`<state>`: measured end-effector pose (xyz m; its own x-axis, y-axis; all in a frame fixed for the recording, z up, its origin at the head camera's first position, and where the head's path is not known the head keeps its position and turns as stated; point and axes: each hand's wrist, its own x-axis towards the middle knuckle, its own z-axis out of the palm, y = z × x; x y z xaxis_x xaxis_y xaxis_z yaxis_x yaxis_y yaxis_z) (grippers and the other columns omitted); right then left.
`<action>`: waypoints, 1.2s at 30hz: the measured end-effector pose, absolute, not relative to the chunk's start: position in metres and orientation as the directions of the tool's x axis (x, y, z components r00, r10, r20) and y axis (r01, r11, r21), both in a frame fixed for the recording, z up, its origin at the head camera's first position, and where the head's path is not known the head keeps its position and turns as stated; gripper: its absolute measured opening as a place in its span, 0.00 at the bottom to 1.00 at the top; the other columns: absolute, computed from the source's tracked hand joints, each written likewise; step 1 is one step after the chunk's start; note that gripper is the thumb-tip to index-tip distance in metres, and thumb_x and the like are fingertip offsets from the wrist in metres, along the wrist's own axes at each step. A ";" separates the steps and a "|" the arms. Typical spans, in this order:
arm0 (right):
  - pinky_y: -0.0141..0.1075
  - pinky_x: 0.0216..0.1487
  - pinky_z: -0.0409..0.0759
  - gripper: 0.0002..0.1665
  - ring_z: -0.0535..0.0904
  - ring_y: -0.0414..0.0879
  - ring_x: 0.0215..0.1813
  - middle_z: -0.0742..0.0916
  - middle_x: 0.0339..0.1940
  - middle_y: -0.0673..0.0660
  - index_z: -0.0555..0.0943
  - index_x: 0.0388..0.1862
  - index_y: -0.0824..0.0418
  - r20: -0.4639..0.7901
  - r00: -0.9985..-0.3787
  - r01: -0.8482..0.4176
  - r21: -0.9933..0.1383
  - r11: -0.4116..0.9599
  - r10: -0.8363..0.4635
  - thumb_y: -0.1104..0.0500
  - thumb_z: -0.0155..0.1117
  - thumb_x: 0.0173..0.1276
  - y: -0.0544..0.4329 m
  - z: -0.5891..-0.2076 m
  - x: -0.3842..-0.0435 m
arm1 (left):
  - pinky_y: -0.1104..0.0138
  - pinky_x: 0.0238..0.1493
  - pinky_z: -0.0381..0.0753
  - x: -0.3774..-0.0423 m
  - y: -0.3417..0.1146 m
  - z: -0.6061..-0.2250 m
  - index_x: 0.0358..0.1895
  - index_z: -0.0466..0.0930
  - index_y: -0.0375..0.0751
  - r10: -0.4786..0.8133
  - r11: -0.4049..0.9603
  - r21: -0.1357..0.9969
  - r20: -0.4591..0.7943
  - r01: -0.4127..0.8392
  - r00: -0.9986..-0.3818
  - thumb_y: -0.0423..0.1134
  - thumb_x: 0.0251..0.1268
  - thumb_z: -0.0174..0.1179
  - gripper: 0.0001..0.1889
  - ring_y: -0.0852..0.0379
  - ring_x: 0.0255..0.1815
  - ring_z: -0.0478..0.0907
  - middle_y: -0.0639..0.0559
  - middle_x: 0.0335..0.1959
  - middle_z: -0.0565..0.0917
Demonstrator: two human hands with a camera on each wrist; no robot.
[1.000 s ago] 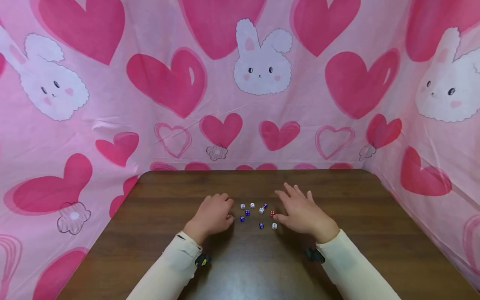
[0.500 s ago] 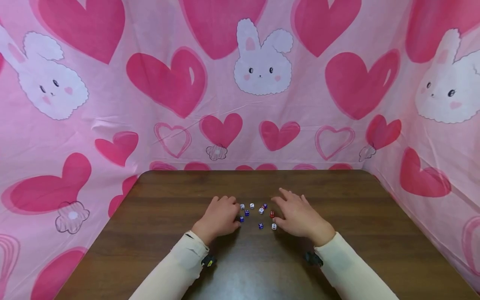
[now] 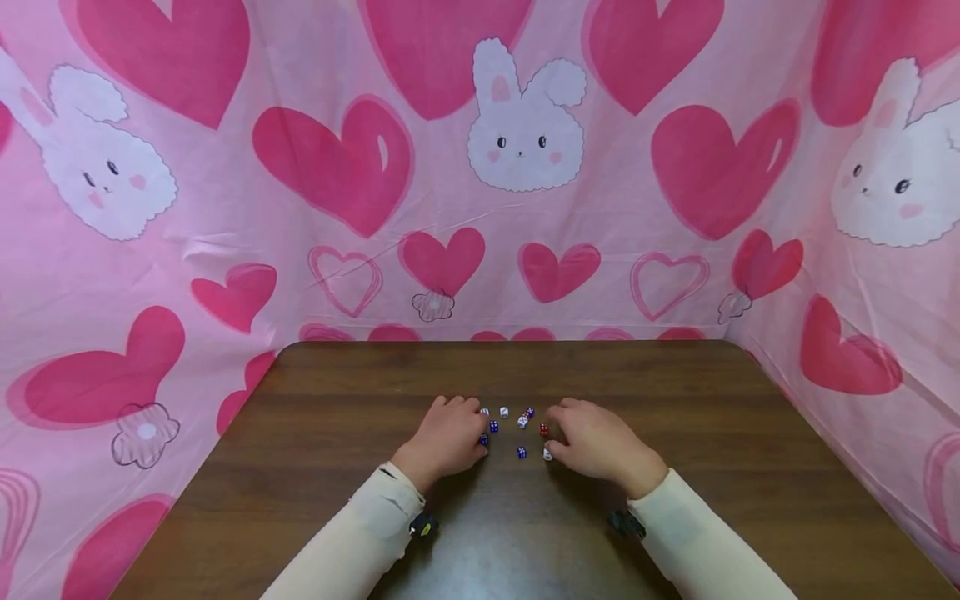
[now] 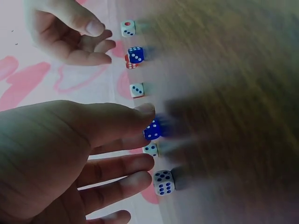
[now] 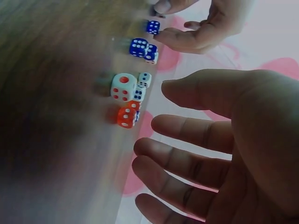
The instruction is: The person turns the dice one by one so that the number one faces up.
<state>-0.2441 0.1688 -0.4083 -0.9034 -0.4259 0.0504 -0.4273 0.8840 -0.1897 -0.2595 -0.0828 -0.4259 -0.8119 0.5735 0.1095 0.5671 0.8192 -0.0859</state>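
Note:
Several small dice, white, blue and red, lie scattered on the brown table. On the left side of the group, my left hand [image 3: 448, 442] lies beside a blue die [image 4: 152, 129] and a white die [image 4: 164, 182], its fingers loosely extended. Its thumb tip overlaps that blue die in the left wrist view; whether they touch I cannot tell. Opposite, my right hand [image 3: 603, 442] is near a red die [image 3: 543, 429] and a white die [image 3: 547, 454], fingers relaxed and apart. Between the hands sit another blue die [image 3: 522, 452] and another white die [image 3: 504, 412].
The wooden table [image 3: 480, 533] extends around the dice on all sides. A pink cloth [image 3: 345, 192] with hearts and rabbits hangs behind and along both sides. Each wrist carries a small dark camera, such as the left one [image 3: 423, 525].
My left hand has moved right, up to the leftmost dice, and now partly covers them. The right hand has lowered its fingers and drawn slightly nearer. The dice stay in place.

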 end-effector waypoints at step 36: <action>0.43 0.48 0.83 0.13 0.79 0.38 0.39 0.86 0.38 0.42 0.88 0.44 0.50 0.088 -0.861 -0.507 -0.213 0.835 -0.501 0.52 0.79 0.61 0.184 -0.428 -0.237 | 0.65 0.37 0.68 -0.225 -0.117 -0.431 0.35 0.89 0.54 0.639 0.761 0.037 0.127 0.648 -0.758 0.47 0.59 0.76 0.06 0.59 0.37 0.75 0.61 0.35 0.80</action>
